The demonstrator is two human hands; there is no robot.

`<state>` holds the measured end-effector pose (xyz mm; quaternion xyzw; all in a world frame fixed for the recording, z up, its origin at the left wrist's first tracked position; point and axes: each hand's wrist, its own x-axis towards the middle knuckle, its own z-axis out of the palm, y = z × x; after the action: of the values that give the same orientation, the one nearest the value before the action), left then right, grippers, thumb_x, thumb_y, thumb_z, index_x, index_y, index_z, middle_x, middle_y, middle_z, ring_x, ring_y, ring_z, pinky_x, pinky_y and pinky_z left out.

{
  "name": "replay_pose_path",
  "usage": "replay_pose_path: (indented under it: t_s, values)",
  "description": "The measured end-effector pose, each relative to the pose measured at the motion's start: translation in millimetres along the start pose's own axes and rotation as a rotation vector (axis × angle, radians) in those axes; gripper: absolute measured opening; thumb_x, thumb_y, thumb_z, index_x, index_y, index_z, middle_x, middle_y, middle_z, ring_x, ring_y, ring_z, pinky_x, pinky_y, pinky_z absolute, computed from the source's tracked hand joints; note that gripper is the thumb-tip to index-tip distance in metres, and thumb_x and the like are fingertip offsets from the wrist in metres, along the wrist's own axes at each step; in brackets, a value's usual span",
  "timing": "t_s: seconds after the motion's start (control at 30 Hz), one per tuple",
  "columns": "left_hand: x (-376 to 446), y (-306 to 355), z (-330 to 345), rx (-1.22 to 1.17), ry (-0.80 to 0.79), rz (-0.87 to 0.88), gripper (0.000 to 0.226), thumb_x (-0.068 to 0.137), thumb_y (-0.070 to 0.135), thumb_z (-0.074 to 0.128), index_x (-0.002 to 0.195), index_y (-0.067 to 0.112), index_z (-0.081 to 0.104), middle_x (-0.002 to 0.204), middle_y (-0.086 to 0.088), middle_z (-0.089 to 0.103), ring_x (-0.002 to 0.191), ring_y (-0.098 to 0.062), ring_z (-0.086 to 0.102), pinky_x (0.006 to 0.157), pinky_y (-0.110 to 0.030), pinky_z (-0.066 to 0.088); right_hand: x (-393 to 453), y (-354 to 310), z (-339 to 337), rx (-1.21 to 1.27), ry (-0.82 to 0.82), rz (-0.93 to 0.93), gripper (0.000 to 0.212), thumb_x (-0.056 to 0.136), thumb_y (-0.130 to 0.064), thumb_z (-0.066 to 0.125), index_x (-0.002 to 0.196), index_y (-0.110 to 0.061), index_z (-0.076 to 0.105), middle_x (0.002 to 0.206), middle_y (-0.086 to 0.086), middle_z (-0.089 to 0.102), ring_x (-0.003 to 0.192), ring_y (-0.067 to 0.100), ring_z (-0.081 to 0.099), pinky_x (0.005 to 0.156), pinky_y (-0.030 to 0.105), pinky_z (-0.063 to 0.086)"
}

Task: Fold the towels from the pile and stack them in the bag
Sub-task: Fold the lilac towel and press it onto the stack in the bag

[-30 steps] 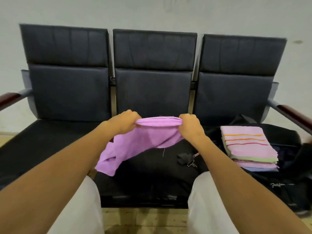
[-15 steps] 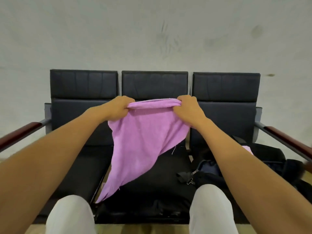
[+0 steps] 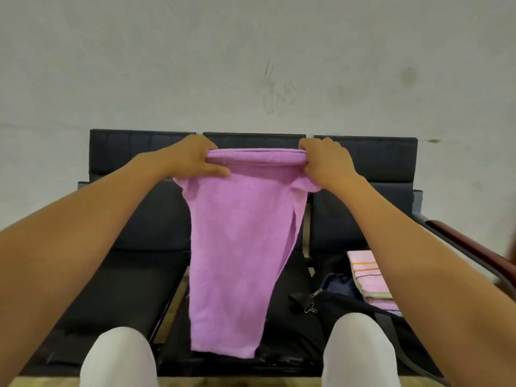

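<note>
Behind the black padded bench is a plain pale wall. Both hands are up high, left hand and right hand each pinching a top corner of the soft purple towel. It hangs long and floppy, straight down between them. The bag with folded towels sits low, nearer the right hand.

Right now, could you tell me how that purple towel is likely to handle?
Probably floppy: the purple towel hangs limp from the left hand and right hand. Likely light, since pinched fingers carry it. Its fuzzy surface suggests little slipping.
</note>
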<state>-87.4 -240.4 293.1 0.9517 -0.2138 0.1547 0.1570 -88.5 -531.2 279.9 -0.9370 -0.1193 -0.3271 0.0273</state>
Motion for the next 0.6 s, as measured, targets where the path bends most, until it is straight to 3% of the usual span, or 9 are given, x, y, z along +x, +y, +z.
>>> replay_pose_path:
  t_s: [0.1, 0.2, 0.33, 0.43, 0.53, 0.6]
  values:
    - [4, -2, 3, 0.162, -0.030, -0.015, 0.035, 0.074, 0.043, 0.080, 0.071, 0.013, 0.062, 0.068, -0.001, 0.064, 0.063, -0.020, 0.060, 0.059, -0.036, 0.048, 0, 2, 9, 0.004, -0.055, 0.033, 0.022, 0.088, -0.005, 0.050, 0.105, -0.018, 0.052, 0.089, 0.004, 0.052, 0.077, 0.026, 0.051, 0.064, 0.037, 0.040]
    - [9, -6, 17, 0.286, -0.042, -0.052, 0.030, 0.083, 0.039, 0.071, 0.069, 0.013, 0.064, 0.065, -0.004, 0.060, 0.063, -0.024, 0.058, 0.058, -0.036, 0.046, -4, 8, 21, 0.036, -0.203, 0.068, 0.006, 0.089, -0.014, 0.054, 0.084, -0.013, 0.051, 0.082, 0.006, 0.056, 0.065, 0.021, 0.051, 0.058, 0.033, 0.041]
    - [15, -18, 37, 0.188, -0.208, -0.084, 0.038, 0.090, 0.033, 0.066, 0.059, 0.012, 0.055, 0.062, -0.003, 0.053, 0.060, -0.023, 0.050, 0.057, -0.029, 0.041, -5, 19, 39, 0.205, -0.363, 0.109, 0.023, 0.089, -0.018, 0.052, 0.069, -0.012, 0.043, 0.068, 0.005, 0.048, 0.056, 0.020, 0.042, 0.052, 0.030, 0.034]
    - [17, -24, 45, 0.024, -0.319, -0.093, 0.037, 0.095, 0.034, 0.058, 0.063, 0.016, 0.059, 0.071, -0.004, 0.060, 0.067, -0.019, 0.054, 0.067, -0.028, 0.047, -4, 25, 48, 0.372, -0.505, 0.142, 0.031, 0.090, -0.022, 0.051, 0.063, -0.012, 0.039, 0.062, 0.005, 0.043, 0.056, 0.020, 0.036, 0.053, 0.031, 0.030]
    - [16, -35, 58, -0.109, -0.388, -0.188, 0.040, 0.094, 0.044, 0.056, 0.076, 0.011, 0.070, 0.080, -0.004, 0.068, 0.072, -0.016, 0.060, 0.074, -0.029, 0.049, -6, 28, 62, 0.442, -0.657, 0.110, 0.045, 0.087, -0.046, 0.063, 0.059, -0.015, 0.047, 0.055, 0.001, 0.050, 0.052, 0.017, 0.043, 0.053, 0.027, 0.036]
    - [17, -46, 69, -0.098, -0.429, -0.257, 0.054, 0.087, 0.056, 0.060, 0.074, 0.004, 0.067, 0.071, -0.002, 0.064, 0.065, -0.017, 0.057, 0.068, -0.026, 0.046, -7, 28, 81, 0.402, -0.780, 0.077, 0.051, 0.073, -0.061, 0.076, 0.059, -0.017, 0.053, 0.055, -0.002, 0.056, 0.051, 0.014, 0.046, 0.054, 0.025, 0.039]
